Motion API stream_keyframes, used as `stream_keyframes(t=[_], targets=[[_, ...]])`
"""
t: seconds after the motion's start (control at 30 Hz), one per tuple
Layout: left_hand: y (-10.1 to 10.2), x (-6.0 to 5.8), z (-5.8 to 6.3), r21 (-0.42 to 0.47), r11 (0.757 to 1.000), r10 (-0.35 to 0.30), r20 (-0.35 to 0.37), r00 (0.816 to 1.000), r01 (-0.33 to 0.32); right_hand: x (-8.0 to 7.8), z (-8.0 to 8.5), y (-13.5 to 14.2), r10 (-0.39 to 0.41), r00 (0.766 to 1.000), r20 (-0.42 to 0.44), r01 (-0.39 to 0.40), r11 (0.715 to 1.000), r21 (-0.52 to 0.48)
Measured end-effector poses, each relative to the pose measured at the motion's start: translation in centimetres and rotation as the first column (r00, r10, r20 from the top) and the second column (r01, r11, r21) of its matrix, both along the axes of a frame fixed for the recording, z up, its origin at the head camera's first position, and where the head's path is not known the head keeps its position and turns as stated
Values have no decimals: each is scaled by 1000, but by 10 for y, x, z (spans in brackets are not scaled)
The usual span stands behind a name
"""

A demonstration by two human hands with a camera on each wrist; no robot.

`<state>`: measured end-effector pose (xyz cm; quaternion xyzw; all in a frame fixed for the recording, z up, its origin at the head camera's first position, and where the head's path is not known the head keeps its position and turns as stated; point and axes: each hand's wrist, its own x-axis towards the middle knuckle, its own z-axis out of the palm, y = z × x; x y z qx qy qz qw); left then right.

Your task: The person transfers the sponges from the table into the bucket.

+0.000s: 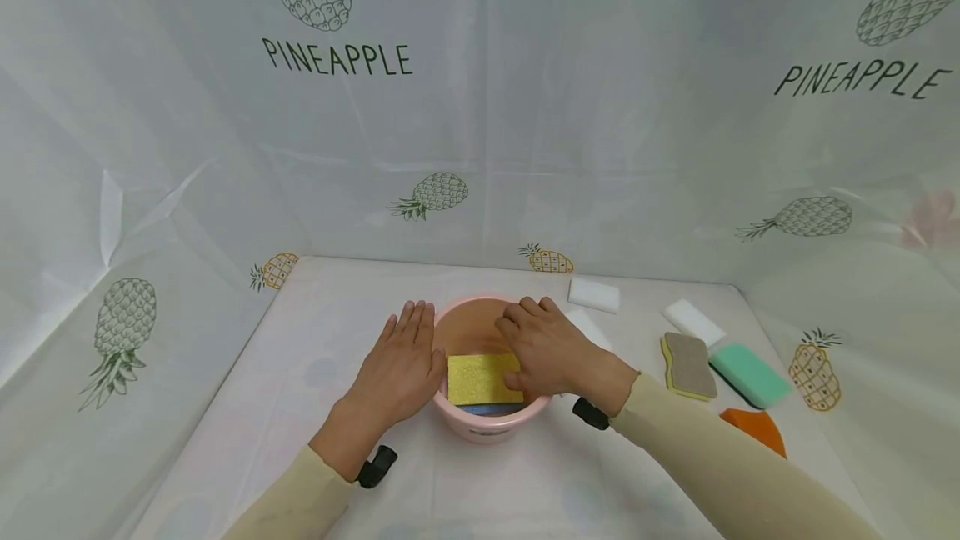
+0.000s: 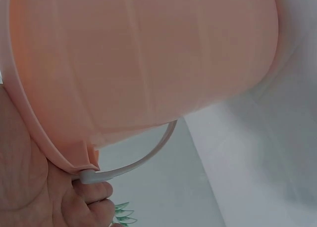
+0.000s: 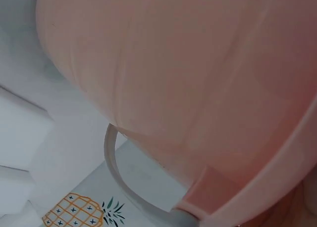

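Note:
A pink bucket (image 1: 491,430) with a pale grey handle (image 2: 143,160) stands upright between the two hands. Inside lies a yellow sponge (image 1: 483,378), with a blue strip along its near edge. My left hand (image 1: 401,369) rests against the left rim with its fingers straight, its palm by the handle's hinge in the left wrist view. Over the right rim, my right hand (image 1: 551,348) has bent fingers, and its thumb reaches the sponge's right side. Whether those fingers hold something is hidden. In the right wrist view, the bucket wall hides most of that hand.
To the right lie white blocks (image 1: 594,294), another white block (image 1: 693,322), a grey-and-yellow sponge (image 1: 688,363), a green sponge (image 1: 750,373) and an orange piece (image 1: 756,430). A pineapple-printed sheet (image 1: 570,107) hangs behind the white table (image 1: 337,307).

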<state>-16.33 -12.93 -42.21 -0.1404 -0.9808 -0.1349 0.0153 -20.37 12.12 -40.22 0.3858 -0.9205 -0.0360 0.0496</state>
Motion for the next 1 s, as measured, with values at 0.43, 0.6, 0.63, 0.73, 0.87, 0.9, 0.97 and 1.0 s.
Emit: stream_keyframes(t=[0.43,0.6,0.63,0.73,0.87,0.9,0.97,1.0], targets=[[1,-1,-3,-3,1000,5,-10,1000,-5,4,-14,16,-116,969,-220,50,957,-286],[1,0,-3,5,1000,14,-12,1000,-13,0,-16,26,-157,937,-313,36,933,-357],[1,0,-3,3,1000,15,-7,1000,-15,-1,-16,29,-166,930,-328,38,931,-363],[2,0,-2,4,1000,20,10,1000,-20,-5,-15,41,-213,913,-349,63,916,-396],[2,0,-1,17,1000,17,15,1000,-17,-12,-12,64,-305,884,-355,121,881,-457],[2,1,-1,20,1000,16,15,1000,-16,-14,-12,70,-328,874,-358,136,874,-467],[2,1,-1,16,1000,16,16,1000,-16,-17,-11,83,-361,856,-370,157,864,-479],[1,1,-1,19,1000,17,11,1000,-18,-19,-11,89,-374,849,-373,167,860,-482]])
